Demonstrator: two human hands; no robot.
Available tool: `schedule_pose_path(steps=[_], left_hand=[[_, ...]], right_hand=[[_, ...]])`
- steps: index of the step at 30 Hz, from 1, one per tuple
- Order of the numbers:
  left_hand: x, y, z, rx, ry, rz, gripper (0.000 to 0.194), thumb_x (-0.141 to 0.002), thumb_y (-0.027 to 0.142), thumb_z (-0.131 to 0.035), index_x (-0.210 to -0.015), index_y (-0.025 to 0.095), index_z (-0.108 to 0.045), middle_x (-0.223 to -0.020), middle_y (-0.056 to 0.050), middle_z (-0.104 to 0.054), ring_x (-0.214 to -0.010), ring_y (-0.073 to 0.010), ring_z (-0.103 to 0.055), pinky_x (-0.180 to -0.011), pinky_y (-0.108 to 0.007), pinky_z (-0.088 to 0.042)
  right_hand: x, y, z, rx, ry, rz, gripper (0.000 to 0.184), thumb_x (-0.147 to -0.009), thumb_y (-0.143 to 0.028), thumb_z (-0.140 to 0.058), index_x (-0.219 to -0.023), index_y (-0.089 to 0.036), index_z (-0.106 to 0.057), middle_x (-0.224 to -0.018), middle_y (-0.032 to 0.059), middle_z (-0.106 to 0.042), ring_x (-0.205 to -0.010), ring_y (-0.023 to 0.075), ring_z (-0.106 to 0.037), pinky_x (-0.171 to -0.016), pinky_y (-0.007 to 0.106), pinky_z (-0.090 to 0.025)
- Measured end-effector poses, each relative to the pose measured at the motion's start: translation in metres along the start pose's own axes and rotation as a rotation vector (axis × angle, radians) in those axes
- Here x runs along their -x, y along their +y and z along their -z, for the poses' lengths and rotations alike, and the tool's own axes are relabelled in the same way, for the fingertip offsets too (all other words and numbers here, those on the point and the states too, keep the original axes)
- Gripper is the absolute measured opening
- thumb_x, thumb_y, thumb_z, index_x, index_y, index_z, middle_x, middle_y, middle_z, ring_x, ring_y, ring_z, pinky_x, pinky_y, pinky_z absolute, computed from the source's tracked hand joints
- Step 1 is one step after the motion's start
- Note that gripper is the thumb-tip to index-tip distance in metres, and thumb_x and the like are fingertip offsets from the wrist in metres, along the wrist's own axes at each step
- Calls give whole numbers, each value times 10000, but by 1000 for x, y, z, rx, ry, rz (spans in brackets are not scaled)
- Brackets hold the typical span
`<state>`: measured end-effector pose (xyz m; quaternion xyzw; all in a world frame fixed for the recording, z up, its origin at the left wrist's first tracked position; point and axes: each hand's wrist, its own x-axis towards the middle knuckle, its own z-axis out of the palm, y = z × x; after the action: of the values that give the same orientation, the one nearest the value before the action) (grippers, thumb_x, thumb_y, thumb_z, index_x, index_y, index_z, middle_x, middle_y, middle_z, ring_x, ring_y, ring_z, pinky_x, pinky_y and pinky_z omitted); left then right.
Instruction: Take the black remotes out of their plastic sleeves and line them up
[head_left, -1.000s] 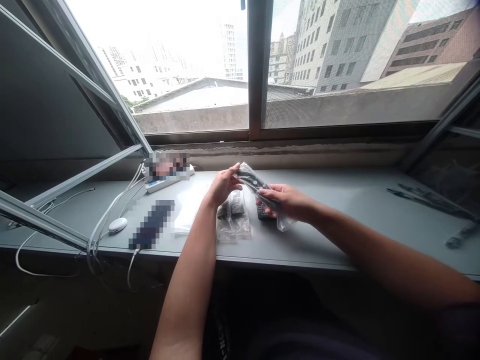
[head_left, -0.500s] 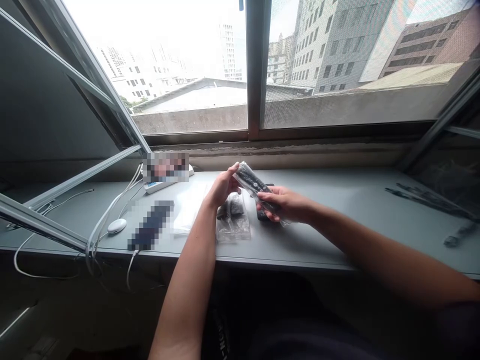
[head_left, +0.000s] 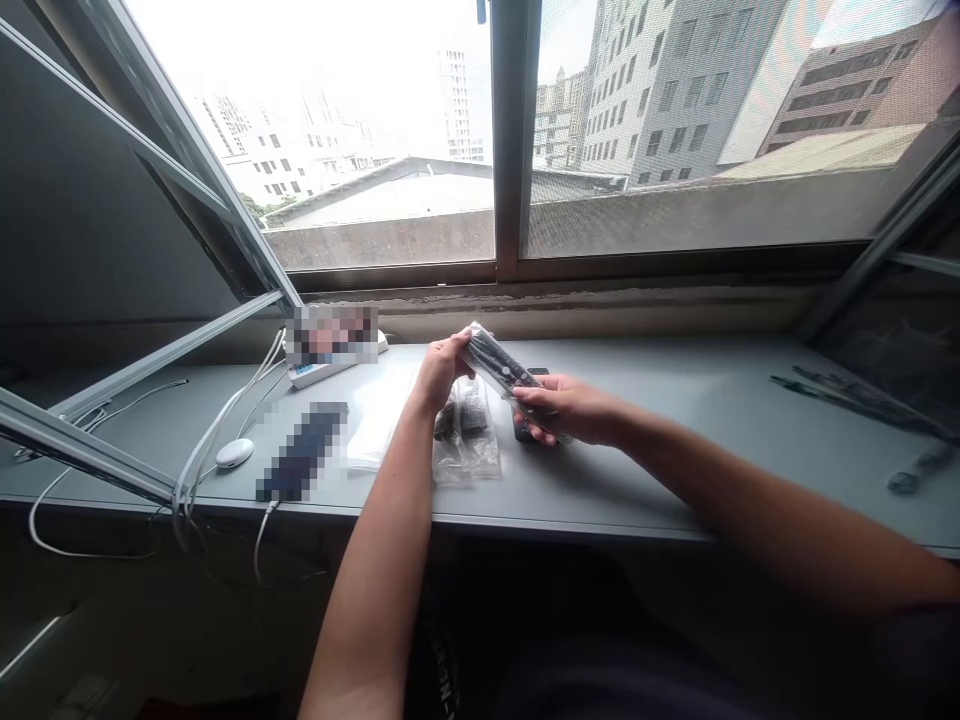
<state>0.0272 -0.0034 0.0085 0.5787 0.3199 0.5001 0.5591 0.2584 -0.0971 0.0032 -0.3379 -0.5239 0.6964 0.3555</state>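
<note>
A black remote control (head_left: 496, 362) with pale buttons slants between my hands above the table, wrapped in a clear plastic bag (head_left: 477, 333). My left hand (head_left: 442, 374) pinches the bag at its upper left end. My right hand (head_left: 576, 408) is closed around the lower right end, thumb on top. Beneath the right hand lies a dark object (head_left: 520, 428), mostly hidden, its kind unclear. Left of that, a clear zip bag (head_left: 472, 462) holds small dark items I cannot make out, below the remote.
White papers or sheets (head_left: 375, 420) lie left of my left forearm. Farther left are a blurred-out dark device (head_left: 304, 455), a white oval puck (head_left: 234, 453), cables and a power strip (head_left: 330, 370). Metal frames (head_left: 247, 235) flank the table; dark strips (head_left: 847, 400) lie at right.
The bag's film has been drawn in closer around the remote control, and its loose lower end shows less. The remote's upper end has shifted slightly left with my left hand.
</note>
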Motion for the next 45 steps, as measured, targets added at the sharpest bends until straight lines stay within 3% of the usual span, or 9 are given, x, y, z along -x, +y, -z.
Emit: schedule_pose_path(steps=[7, 11, 17, 27, 31, 34, 40, 45], left_hand=[[1, 1, -1, 16, -73, 40, 632, -961, 717, -666, -1177, 150, -845, -961, -121, -796, -717, -167, -659, -584, -258, -454], [1, 1, -1, 21, -132, 124, 590, -937, 682, -708, -1250, 195, -822, -1032, -123, -813, -786, -193, -711, -596, -247, -437], [1, 0, -1, -4, -121, 97, 584, -944, 644, -712, -1287, 181, -808, -1136, -147, -830, -917, -236, -767, -667, -257, -452], [-1, -6, 2, 29, -159, 136, 633, -916, 695, -741, -1194, 136, -843, -1072, -156, -822, -803, -196, -708, -607, -250, -433], [-2, -6, 2, 18, -94, 47, 589, -919, 664, -771, -1103, 112, -860, -936, -126, -798, -655, -130, -601, -562, -252, -390], [-2, -4, 1, 19, -40, -1, 638, -913, 719, -753, -1075, 110, -859, -871, -114, -770, -646, -136, -591, -555, -268, -398], [0, -2, 0, 22, -83, 89, 605, -877, 683, -793, -1045, 106, -859, -861, -118, -767, -685, -154, -623, -574, -262, -410], [-1, -3, 0, 19, -18, 26, 582, -865, 655, -809, -1023, 98, -865, -862, -112, -781, -643, -132, -593, -561, -263, -373]], right_hand=[[0, -1, -3, 5, -17, 17, 447, -936, -545, -875, -933, -159, -650, -818, 67, -750, -529, 128, -653, -399, 208, -480], [0, 1, -2, -17, -31, 12, 421, -943, -526, -872, -943, -161, -663, -853, 92, -779, -564, 147, -690, -429, 221, -518], [0, 3, 1, 22, -17, -15, 406, -921, -509, -896, -968, -161, -691, -894, 109, -805, -585, 164, -720, -473, 245, -578], [1, 1, 0, 0, -26, 3, 396, -922, -496, -898, -968, -161, -692, -898, 94, -797, -595, 165, -733, -486, 247, -597], [1, -1, -1, -5, -16, -2, 405, -904, -480, -921, -1009, -156, -702, -926, 102, -807, -642, 178, -766, -533, 254, -634], [1, -2, -1, -19, 2, 14, 415, -888, -473, -939, -1010, -157, -699, -903, 91, -802, -641, 175, -766, -524, 240, -625], [1, -2, -3, -19, -8, 23, 418, -896, -480, -929, -1018, -155, -697, -890, 90, -799, -616, 167, -749, -488, 227, -592], [1, -4, -3, -13, -7, 20, 423, -886, -471, -939, -1019, -148, -701, -922, 94, -800, -670, 173, -764, -556, 245, -632]])
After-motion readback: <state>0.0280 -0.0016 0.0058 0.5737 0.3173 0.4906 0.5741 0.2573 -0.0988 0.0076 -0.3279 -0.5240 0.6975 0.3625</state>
